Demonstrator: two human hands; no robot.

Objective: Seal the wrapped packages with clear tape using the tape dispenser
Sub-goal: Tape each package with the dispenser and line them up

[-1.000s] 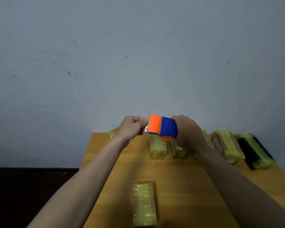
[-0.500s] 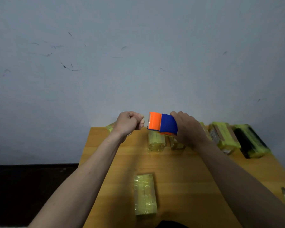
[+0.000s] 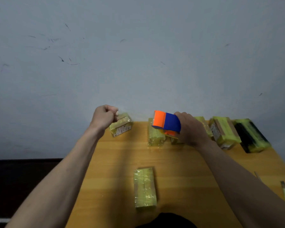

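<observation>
Since a second ago the left hand (image 3: 105, 116), its grip pinched on a clear tape end that cannot be seen, has been drawn away from the tape dispenser (image 3: 166, 123) held by the right hand (image 3: 190, 129), so a strip seems ready for the near wrapped package (image 3: 144, 188) on the surface (image 3: 179, 170).

Table (image 3: 179, 165) fills the lower centre and right of the frame, backed by a wall (image 3: 138, 55). One package (image 3: 145, 187) lies at lower centre. A row of packages (image 3: 155, 137) runs along the table's far edge, centre to right. Left hand (image 3: 104, 116) is raised at centre left; right hand (image 3: 192, 129) with dispenser (image 3: 166, 122) is above the row.
</observation>
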